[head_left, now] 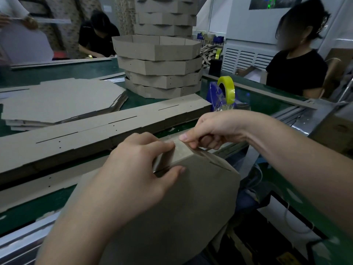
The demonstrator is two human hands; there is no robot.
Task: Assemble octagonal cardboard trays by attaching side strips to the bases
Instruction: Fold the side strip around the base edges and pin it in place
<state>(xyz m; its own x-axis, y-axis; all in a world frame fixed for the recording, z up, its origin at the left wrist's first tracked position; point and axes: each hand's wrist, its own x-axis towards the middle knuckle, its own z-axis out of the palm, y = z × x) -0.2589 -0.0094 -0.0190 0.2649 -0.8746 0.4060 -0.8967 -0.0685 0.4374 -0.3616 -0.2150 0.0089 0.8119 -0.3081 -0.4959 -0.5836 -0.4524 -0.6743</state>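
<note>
A grey-brown octagonal cardboard tray (183, 203) rests tilted against the table edge in front of me, its base facing up. My left hand (139, 169) grips its folded side strip near a corner, thumb on the base. My right hand (208, 131) pinches a piece of clear tape (178, 148) that lies over the strip's joint at the top edge. Both hands touch the tray.
Long slotted side strips (99, 131) lie across the green table (63, 71). Flat octagonal bases (57, 100) are stacked at left, finished trays (158, 60) behind. A blue dispenser with yellow tape (227, 90) stands right of centre. Other people work at the far side.
</note>
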